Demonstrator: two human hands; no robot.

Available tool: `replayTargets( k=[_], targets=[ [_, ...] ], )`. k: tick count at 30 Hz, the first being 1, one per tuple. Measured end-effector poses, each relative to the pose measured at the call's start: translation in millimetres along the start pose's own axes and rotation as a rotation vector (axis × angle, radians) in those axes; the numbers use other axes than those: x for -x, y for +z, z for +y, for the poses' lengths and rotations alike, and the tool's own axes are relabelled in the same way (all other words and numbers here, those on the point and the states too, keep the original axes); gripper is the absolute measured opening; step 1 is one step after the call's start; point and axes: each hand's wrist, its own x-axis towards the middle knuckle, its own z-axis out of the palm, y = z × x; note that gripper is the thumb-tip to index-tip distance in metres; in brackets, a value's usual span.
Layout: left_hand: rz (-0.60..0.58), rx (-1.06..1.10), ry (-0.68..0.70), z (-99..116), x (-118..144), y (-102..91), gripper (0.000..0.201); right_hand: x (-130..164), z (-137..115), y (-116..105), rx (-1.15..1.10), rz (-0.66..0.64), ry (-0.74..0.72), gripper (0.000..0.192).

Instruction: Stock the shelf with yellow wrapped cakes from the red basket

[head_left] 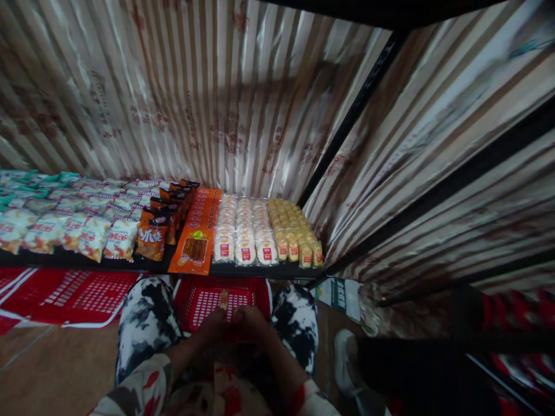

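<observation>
In the head view, a black shelf [260, 270] runs across in front of you. From the left it carries teal packs [26, 188], white bags [93, 237], orange-brown bags [151, 234], a flat orange packet [195, 231], white round packs [245, 231] and yellow packs [295, 237]. Striped sheeting [173, 86] hangs behind. Below the shelf's front edge, a red basket [203, 306] sits between your knees [150, 312], with another red basket [78, 294] to the left. A green-and-white bag [340, 297] lies past your right knee.

Your left hand [213, 323] and right hand [249, 319] are close together over the near part of the middle basket. A small yellowish packet [224, 299] stands out just beyond your left fingertips, over the basket; it is too dim to tell whether either hand's fingers are clamped on it.
</observation>
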Motion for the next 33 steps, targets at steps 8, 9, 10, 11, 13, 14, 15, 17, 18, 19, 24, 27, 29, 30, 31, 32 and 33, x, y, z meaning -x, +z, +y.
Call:
replayTargets(
  k=[8,9,10,11,13,14,15,17,18,19,24,27,29,30,31,32,33],
  targets=[
    [0.105,-0.021,0.046,29,7,-9.5,0.021,12,-10,-35,-0.027,0.062,0.036,0.02],
    [0.124,-0.014,0.053,32,9,-12.0,0.022,14,-10,-39,-0.037,0.07,0.025,0.02],
    [0.138,-0.006,0.065,35,11,-14.3,0.022,15,-11,-43,-0.048,0.079,0.016,0.019],
    [0.146,0.003,0.08,39,13,-16.2,0.022,16,-11,-47,-0.06,0.087,0.009,0.019],
    [0.153,0.023,0.11,45,15,-18.6,0.02,19,-11,-53,-0.085,0.099,-0.005,0.019],
    [0.154,0.032,0.121,48,15,-19.2,0.019,20,-11,-56,-0.098,0.106,-0.011,0.018],
    [0.157,0.04,0.127,51,16,-19.4,0.017,21,-11,-58,-0.111,0.113,-0.018,0.018],
    [0.168,0.055,0.136,57,15,-19.6,0.013,24,-11,-64,-0.137,0.137,-0.03,0.018],
    [0.178,0.063,0.138,60,14,-20.1,0.012,25,-11,-66,-0.148,0.152,-0.036,0.018],
    [0.19,0.073,0.14,62,13,-21.0,0.01,26,-11,-69,-0.159,0.168,-0.04,0.018],
    [0.256,0.176,0.142,74,9,-34.7,0.008,26,-7,-77,-0.239,0.342,-0.05,0.024],
    [0.278,0.273,0.152,79,4,-45.1,0.009,24,-6,-79,-0.401,0.451,-0.064,0.036],
    [0.277,0.345,0.155,83,-2,-49.7,0.01,24,-6,-80,-0.494,0.467,-0.056,0.043],
    [0.276,0.381,0.153,85,-5,-51.1,0.012,24,-6,-80,-0.523,0.469,-0.049,0.043],
    [0.274,0.416,0.148,88,-8,-51.8,0.013,24,-5,-81,-0.542,0.473,-0.048,0.041],
    [0.273,0.449,0.143,90,-11,-52.2,0.014,25,-4,-81,-0.554,0.483,-0.054,0.037],
    [0.272,0.48,0.138,93,-14,-52.2,0.015,26,-3,-81,-0.562,0.497,-0.064,0.033]
  ],
)
